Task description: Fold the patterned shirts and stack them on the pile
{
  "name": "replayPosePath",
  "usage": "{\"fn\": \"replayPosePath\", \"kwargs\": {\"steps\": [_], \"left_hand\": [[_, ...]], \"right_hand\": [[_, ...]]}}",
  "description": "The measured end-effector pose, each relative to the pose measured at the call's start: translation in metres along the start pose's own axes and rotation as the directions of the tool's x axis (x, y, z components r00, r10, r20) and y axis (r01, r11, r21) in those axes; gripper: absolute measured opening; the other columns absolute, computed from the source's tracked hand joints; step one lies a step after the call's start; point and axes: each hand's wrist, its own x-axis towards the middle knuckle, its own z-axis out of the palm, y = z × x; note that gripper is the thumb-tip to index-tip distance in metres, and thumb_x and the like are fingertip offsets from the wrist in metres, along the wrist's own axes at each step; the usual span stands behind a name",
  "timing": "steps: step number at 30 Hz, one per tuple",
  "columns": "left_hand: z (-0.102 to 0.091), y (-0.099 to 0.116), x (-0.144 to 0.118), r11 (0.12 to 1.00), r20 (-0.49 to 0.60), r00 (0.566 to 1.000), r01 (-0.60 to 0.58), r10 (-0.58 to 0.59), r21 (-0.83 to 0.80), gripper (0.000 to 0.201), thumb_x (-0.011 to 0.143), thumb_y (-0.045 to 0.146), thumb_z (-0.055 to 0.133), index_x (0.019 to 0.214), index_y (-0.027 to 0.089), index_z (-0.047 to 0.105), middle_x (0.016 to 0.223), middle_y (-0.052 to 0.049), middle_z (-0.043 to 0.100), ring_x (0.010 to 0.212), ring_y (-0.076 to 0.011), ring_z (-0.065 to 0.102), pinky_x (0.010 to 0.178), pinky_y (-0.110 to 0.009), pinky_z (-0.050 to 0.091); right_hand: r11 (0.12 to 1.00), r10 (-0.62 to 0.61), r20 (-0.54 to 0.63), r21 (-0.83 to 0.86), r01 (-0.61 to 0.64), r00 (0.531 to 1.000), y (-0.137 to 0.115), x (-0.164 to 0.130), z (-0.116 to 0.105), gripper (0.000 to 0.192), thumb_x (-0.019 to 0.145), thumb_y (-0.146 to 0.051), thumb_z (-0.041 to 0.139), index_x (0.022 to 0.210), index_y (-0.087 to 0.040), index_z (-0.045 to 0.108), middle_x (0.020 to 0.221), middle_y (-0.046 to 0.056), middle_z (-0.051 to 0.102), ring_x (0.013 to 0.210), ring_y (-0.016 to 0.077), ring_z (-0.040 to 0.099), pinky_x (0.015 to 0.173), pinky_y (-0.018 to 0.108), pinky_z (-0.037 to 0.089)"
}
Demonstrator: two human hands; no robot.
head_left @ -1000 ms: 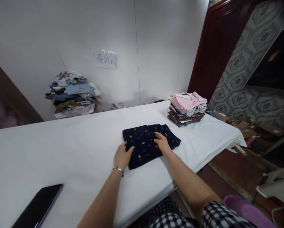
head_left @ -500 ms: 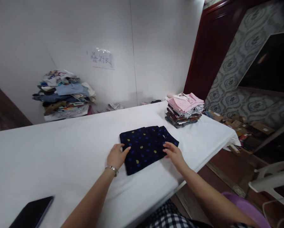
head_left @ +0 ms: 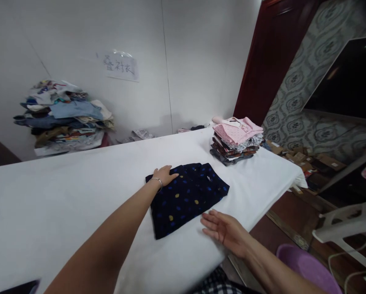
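Observation:
A dark navy shirt (head_left: 186, 196) with blue and yellow spots lies folded flat on the white-covered table (head_left: 79, 204). My left hand (head_left: 165, 174) rests on its far left part, fingers stretched over the cloth, a bracelet at the wrist. Just off the shirt's near edge, my right hand (head_left: 222, 229) hovers with fingers spread and the palm partly turned up, holding nothing. Beyond the shirt, to the right, stands a stack of folded clothes with a pink shirt (head_left: 238, 130) on top.
A tall heap of clothes (head_left: 66, 116) stands at the back left against the wall, near a paper sign (head_left: 121, 65). A dark flat device (head_left: 20, 287) shows at the lower left. Right of the table are cardboard boxes (head_left: 326, 161), a white plastic stool (head_left: 345, 228) and a purple basin (head_left: 305, 265).
My left hand has gone from the shirt's left edge to its far left part. My right hand has come off the right side toward me and opened. The view has shifted slightly.

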Motion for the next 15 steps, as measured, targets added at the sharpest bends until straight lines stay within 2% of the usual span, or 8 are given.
{"fn": "replayPosePath", "kwargs": {"steps": [3,6,8,11,13,15], "left_hand": [[0.005,0.006,0.019,0.999,0.053,0.998,-0.022,0.024,-0.049,0.062,0.077,0.054,0.061,0.129,0.020,0.057,0.140,-0.013,0.056,0.129,-0.0300,0.051,0.106,-0.037,0.037],[0.008,0.010,0.035,0.994,0.070,0.997,-0.008,0.015,-0.109,0.066,0.070,0.050,0.069,0.126,0.018,0.060,0.140,-0.015,0.056,0.128,-0.0312,0.052,0.104,-0.037,0.040],[0.008,0.012,0.042,0.985,0.101,0.995,0.024,-0.007,-0.168,0.063,0.066,0.049,0.072,0.121,0.018,0.063,0.133,-0.015,0.062,0.119,-0.0313,0.059,0.098,-0.037,0.045],[0.004,0.018,0.045,0.955,0.168,0.985,0.076,-0.028,-0.286,0.049,0.060,0.049,0.075,0.098,0.018,0.072,0.104,-0.013,0.075,0.093,-0.0296,0.070,0.080,-0.036,0.053],[-0.002,0.023,0.042,0.922,0.178,0.984,0.096,-0.030,-0.375,0.042,0.057,0.049,0.078,0.086,0.018,0.073,0.089,-0.011,0.077,0.082,-0.0284,0.071,0.072,-0.035,0.054],[-0.013,0.027,0.036,0.882,0.139,0.990,0.096,-0.035,-0.461,0.038,0.054,0.047,0.080,0.078,0.018,0.073,0.082,-0.010,0.077,0.077,-0.0279,0.071,0.069,-0.035,0.054]], "right_hand": [[0.999,0.023,0.111,0.046,-0.028,0.994,0.003,0.015,0.010,0.020,0.076,-0.031,0.078,0.087,-0.016,0.070,0.104,0.008,0.072,0.096,0.0202,0.068,0.084,0.033,0.057],[0.992,0.017,0.168,0.118,-0.037,0.986,0.005,0.030,0.022,0.018,0.078,-0.035,0.076,0.088,-0.020,0.071,0.097,0.003,0.073,0.087,0.0155,0.067,0.081,0.028,0.056],[0.988,0.020,0.149,0.146,-0.042,0.989,0.006,0.036,0.028,0.018,0.079,-0.038,0.075,0.084,-0.021,0.071,0.088,0.002,0.073,0.080,0.0142,0.067,0.078,0.026,0.055],[0.990,0.038,0.107,0.133,-0.052,0.994,0.009,0.042,0.035,0.019,0.080,-0.039,0.074,0.076,-0.021,0.069,0.075,0.001,0.070,0.071,0.0129,0.065,0.070,0.023,0.054],[0.997,0.025,0.063,0.065,-0.029,0.998,0.012,0.046,0.039,0.020,0.076,-0.037,0.077,0.072,-0.021,0.065,0.070,0.000,0.068,0.064,0.0121,0.062,0.061,0.023,0.050],[0.999,-0.037,-0.003,-0.035,0.037,0.999,0.016,0.050,0.042,0.027,0.070,-0.035,0.081,0.066,-0.021,0.058,0.064,-0.002,0.064,0.058,0.0123,0.058,0.052,0.023,0.045]]}}
